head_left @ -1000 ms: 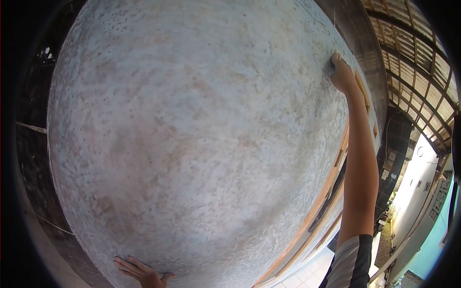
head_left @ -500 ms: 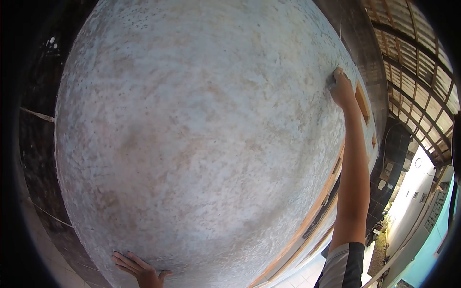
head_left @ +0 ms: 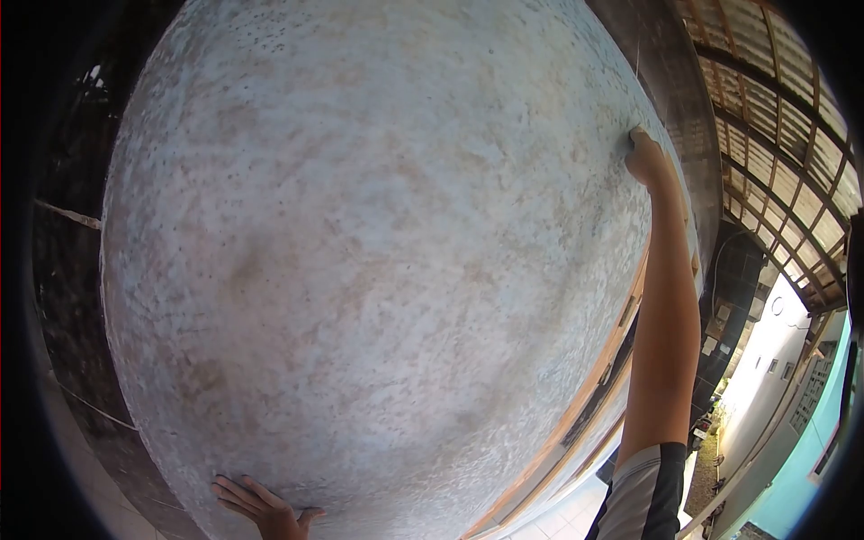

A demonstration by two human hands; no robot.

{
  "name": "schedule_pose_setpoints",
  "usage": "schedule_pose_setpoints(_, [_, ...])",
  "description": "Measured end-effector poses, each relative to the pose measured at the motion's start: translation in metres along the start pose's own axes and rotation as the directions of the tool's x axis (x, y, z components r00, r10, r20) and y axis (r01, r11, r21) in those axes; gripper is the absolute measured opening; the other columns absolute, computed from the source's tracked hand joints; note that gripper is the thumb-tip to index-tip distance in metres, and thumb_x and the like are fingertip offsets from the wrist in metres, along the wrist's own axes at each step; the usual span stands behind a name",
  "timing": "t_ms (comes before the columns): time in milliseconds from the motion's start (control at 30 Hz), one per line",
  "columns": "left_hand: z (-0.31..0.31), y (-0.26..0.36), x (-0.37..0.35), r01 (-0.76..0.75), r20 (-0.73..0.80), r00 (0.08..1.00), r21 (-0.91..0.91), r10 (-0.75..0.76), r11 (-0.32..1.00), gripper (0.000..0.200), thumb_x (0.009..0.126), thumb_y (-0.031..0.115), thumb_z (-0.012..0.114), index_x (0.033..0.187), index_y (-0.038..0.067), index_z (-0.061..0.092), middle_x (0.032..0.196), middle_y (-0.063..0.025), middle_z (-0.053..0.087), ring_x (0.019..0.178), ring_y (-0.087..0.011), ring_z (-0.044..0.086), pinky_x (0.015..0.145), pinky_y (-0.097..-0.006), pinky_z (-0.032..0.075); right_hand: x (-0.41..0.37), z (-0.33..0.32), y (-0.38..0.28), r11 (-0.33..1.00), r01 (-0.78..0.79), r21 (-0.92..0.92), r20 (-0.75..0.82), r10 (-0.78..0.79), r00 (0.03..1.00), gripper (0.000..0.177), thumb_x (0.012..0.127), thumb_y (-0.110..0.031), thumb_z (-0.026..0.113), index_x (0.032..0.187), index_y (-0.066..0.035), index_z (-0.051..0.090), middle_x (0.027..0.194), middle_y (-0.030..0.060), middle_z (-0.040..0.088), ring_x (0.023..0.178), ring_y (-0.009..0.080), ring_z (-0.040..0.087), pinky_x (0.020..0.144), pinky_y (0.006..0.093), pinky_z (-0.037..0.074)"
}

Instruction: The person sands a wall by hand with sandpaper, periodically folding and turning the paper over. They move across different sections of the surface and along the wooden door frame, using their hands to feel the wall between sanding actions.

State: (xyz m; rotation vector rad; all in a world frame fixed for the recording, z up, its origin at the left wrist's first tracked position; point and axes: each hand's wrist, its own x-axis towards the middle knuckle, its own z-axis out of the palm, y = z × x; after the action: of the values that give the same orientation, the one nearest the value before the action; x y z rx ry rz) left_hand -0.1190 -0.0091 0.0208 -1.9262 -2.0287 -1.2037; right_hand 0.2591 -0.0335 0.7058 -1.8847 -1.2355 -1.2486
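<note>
A broad wall, patchy pale blue and grey with brownish stains, fills most of the view and bulges through the lens. At the lower left my left hand lies flat against it, fingers spread, holding nothing. My right arm stretches up to the wall's upper right part, where my right hand presses on the surface with its fingers curled in. A dark patch shows beside those fingers; whether it is a held thing or shadow I cannot make out.
Wooden frames of a door or window run along the wall's lower right. Dark tiles border the left side. At the right are a corrugated roof on beams, a white wall and a turquoise wall.
My right hand and forearm have shifted slightly right, now covering most of the wooden-framed opening beside the wrist. My left hand stays flat in nearly the same place.
</note>
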Motion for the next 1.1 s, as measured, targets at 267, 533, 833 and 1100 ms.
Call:
schedule_pose_setpoints(267, [0.004,-0.007,0.002,-0.161,-0.011,0.985,0.291,0.172,0.943,0.148,0.071,0.081,0.07,0.151,-0.024,0.005,0.144,-0.0644,-0.001,0.132,-0.0849,0.008,0.099,-0.0882,0.022,0.017,0.014,0.022,0.994,0.101,-0.051,-0.064,-0.104,0.993,0.065,0.087,0.007,0.047,0.15,0.016,0.033,0.15,0.0375,0.044,0.138,0.0445,0.05,0.115,0.0434,0.043])
schedule_pose_setpoints(533, [0.023,-0.014,0.001,-0.151,-0.052,0.984,0.234,0.168,0.96,0.145,0.073,0.083,0.065,0.151,-0.025,0.008,0.145,-0.0635,0.003,0.133,-0.0841,0.007,0.102,-0.0887,0.016,0.03,0.045,0.033,0.978,0.179,-0.103,-0.281,-0.202,0.938,0.058,0.089,0.003,0.046,0.147,0.004,0.047,0.142,0.0318,0.056,0.136,0.0444,0.051,0.113,0.0455,0.041])
schedule_pose_setpoints(833, [0.005,0.002,0.003,0.012,-0.008,1.0,0.035,-0.012,0.999,0.165,0.058,0.071,0.082,0.154,-0.01,-0.025,0.151,-0.0491,-0.034,0.144,-0.0639,-0.031,0.11,-0.0801,-0.01,0.013,0.047,0.023,0.978,0.169,-0.126,-0.237,-0.195,0.952,0.072,0.085,0.006,0.049,0.154,0.012,0.028,0.159,0.0355,0.033,0.148,0.0438,0.038,0.122,0.0429,0.034])
schedule_pose_setpoints(1100, [0.01,-0.006,0.001,0.026,0.047,0.999,0.008,-0.026,1.0,0.165,0.059,0.075,0.079,0.154,-0.01,-0.026,0.15,-0.0483,-0.036,0.143,-0.064,-0.032,0.109,-0.0804,-0.011,0.017,0.047,0.031,0.968,0.192,-0.16,-0.19,-0.221,0.957,0.077,0.088,0.002,0.057,0.157,0.011,0.023,0.161,0.0343,0.032,0.147,0.044,0.039,0.12,0.0475,0.037])
